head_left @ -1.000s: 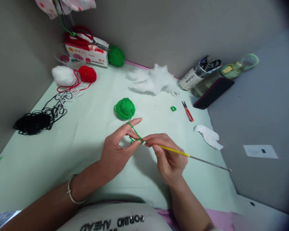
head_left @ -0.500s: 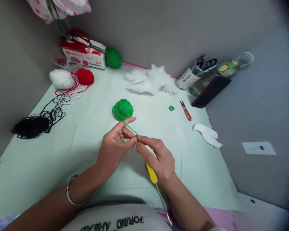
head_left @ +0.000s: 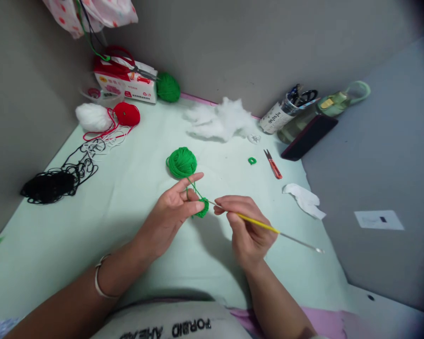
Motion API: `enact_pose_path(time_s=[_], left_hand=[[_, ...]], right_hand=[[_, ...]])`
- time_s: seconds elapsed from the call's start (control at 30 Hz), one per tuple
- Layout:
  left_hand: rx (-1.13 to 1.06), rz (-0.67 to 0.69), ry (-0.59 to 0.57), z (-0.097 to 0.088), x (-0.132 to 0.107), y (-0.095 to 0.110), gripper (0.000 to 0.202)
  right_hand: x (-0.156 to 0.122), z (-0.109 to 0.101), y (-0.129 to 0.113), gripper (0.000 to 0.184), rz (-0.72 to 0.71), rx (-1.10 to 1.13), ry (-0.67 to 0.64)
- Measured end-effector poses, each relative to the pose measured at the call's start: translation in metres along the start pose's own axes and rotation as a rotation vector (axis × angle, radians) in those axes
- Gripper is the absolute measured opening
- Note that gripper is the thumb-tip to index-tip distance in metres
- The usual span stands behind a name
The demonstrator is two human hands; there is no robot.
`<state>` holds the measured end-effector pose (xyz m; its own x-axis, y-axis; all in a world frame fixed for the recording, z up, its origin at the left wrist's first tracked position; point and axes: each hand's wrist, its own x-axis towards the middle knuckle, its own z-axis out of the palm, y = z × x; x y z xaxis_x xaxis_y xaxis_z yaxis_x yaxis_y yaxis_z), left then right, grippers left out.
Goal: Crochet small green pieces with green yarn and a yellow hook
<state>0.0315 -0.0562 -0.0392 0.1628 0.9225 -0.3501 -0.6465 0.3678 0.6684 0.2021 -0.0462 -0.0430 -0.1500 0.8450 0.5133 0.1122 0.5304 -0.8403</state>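
Between thumb and fingers, my left hand [head_left: 169, 214] pinches a small green crochet piece [head_left: 202, 208]. A green strand runs over the raised index finger toward the green yarn ball [head_left: 182, 163] just beyond the hand. My right hand [head_left: 250, 226] is closed on a crochet hook with a yellow grip [head_left: 257, 222], held much like a pencil. The hook's thin metal tip points left and meets the edge of the green piece; whether it is inside a stitch I cannot tell. Its other metal end sticks out to the right.
Thread snips [head_left: 272, 164] and a small green ring [head_left: 252, 161] lie to the right, near a crumpled tissue [head_left: 305, 201]. White stuffing [head_left: 222, 120] sits at the back. Black yarn [head_left: 49, 186] and red yarn [head_left: 126, 114] are at left; a bottle [head_left: 334, 102] stands back right.
My right hand has moved right, away from the left, and the hook has swung from pointing down to lying nearly level. More of the green piece now shows at my left thumb.
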Motion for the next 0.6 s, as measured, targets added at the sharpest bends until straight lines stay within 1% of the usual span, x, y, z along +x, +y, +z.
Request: enact_pose_path(time_s=[0.1,0.2,0.33,0.4,0.5,0.6], left_hand=[[0.091,0.066,0.021,0.0013,-0.0004,0.0,0.071],[0.136,0.111,0.038,0.0021,-0.0006,-0.0019,0.071],[0.201,0.164,0.078,0.0004,-0.0003,-0.002,0.062],[0.224,0.17,0.078,-0.0009,0.0002,-0.0013,0.058],[0.209,0.134,0.041,-0.0013,0.0014,-0.0023,0.063],[0.17,0.096,-0.011,-0.0004,0.0027,-0.0065,0.066]], right_hand=[[0.003,0.0006,0.0008,0.017,0.155,0.191,0.051],[0.0041,0.0001,0.0012,0.016,0.255,0.306,0.072],[0.0053,-0.0028,-0.0004,0.018,0.253,0.343,0.081],[0.0065,-0.004,-0.0013,0.017,0.262,0.356,0.086],[0.0081,-0.0033,-0.0009,0.014,0.343,0.394,0.082],[0.007,0.0005,0.0019,0.014,0.373,0.418,0.018]])
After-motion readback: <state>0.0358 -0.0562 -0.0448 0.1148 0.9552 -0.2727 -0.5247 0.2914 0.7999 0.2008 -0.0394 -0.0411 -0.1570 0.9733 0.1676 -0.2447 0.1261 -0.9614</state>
